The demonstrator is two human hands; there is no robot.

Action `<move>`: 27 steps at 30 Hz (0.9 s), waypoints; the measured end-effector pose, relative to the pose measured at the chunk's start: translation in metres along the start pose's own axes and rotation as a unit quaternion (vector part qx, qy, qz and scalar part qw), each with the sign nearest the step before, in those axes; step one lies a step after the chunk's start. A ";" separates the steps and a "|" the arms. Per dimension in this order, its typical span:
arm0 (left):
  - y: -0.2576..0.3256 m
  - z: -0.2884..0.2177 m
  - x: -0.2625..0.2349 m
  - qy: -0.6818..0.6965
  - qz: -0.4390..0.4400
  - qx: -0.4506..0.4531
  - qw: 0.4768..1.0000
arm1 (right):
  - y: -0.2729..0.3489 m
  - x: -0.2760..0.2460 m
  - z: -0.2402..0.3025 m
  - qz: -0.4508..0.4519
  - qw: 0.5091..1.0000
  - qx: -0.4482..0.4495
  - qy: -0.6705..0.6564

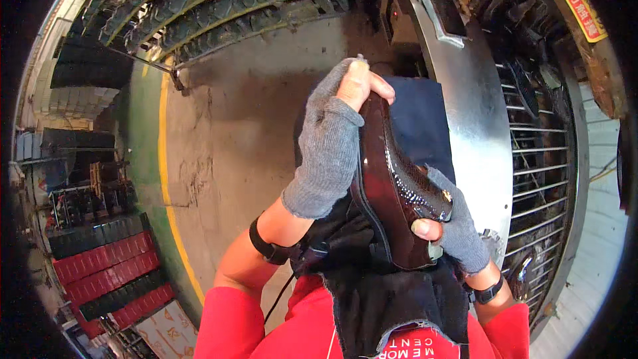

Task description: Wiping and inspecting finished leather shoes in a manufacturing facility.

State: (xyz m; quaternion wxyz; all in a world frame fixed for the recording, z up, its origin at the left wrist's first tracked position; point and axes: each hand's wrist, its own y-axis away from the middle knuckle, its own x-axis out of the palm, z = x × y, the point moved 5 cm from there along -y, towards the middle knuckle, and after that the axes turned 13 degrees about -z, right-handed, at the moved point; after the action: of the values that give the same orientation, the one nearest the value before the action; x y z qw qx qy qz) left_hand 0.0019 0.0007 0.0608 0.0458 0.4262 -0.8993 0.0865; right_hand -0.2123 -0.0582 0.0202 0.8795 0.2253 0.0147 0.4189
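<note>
Left hand (329,153): grey fingerless knit glove, black band at the wrist. Closed around the upper end of a glossy dark-brown shoe (397,183), bare fingertips (362,83) hooked over its tip; the grip seems meant to steady the shoe on edge.

Right hand (452,226): matching grey glove, black wristband. Clamped on the shoe's lower end, thumb pressed on the edge of the sole, palm cupped behind the upper. Held this way, between both hands, the shoe stands nearly upright with its sole edge and polished side turned to the wearer, apparently for close looking-over.

Shoe: in mid-air in front of the chest, above the lap, resting on nothing.

Dark cloth (392,299): black, frayed at its lower hem, draped beneath the shoe and over the red sleeves (229,326); probably lying there to guard the clothing.

Metal guard (468,126): curved galvanised sheet just right of the hands, with a wire rack (538,153) behind it; contents dark and unclear.

Concrete floor (232,133): cracked, with a yellow line (166,179) along a green strip.

Stacked trays (109,262): red and black, lower left, holding rows of dark items too small to tell.

Tread-patterned strips (219,0): black, ranged along the top.
</note>
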 end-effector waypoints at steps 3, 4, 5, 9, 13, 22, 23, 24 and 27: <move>0.004 0.015 -0.007 0.037 -0.017 -0.028 0.999 | 0.002 0.004 -0.002 -0.027 0.999 -0.004 0.021; 0.006 0.016 -0.007 -0.002 -0.052 -0.020 0.998 | 0.002 0.004 -0.001 -0.038 0.999 -0.010 0.033; 0.008 0.018 -0.007 -0.042 -0.086 -0.012 0.995 | 0.001 0.006 -0.004 -0.041 0.999 -0.003 0.037; 0.021 0.032 -0.005 0.041 -0.132 0.020 0.990 | -0.002 0.001 -0.011 -0.067 0.996 -0.013 0.058; 0.051 0.022 0.006 -0.233 -0.067 0.224 0.944 | -0.004 0.005 -0.010 -0.101 0.995 -0.008 0.018; -0.004 0.054 0.040 0.115 0.011 -0.078 0.990 | -0.060 -0.015 -0.015 -0.148 0.984 -0.003 -0.104; 0.006 0.083 0.021 0.113 0.034 -0.103 0.988 | -0.070 -0.017 -0.025 -0.142 0.980 -0.014 -0.137; 0.019 0.088 0.026 0.082 0.062 -0.172 0.980 | -0.081 -0.021 -0.040 -0.158 0.977 -0.018 -0.146; 0.098 0.166 -0.021 0.095 0.053 -0.291 0.950 | -0.103 -0.006 -0.068 -0.170 0.969 -0.037 -0.175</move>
State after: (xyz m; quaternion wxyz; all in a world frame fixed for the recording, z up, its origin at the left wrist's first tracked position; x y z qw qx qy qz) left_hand -0.0623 0.0457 -0.1171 0.2486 0.3354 -0.8983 -0.1368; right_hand -0.1556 -0.0929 -0.0841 0.9344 0.2569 -0.1168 0.2173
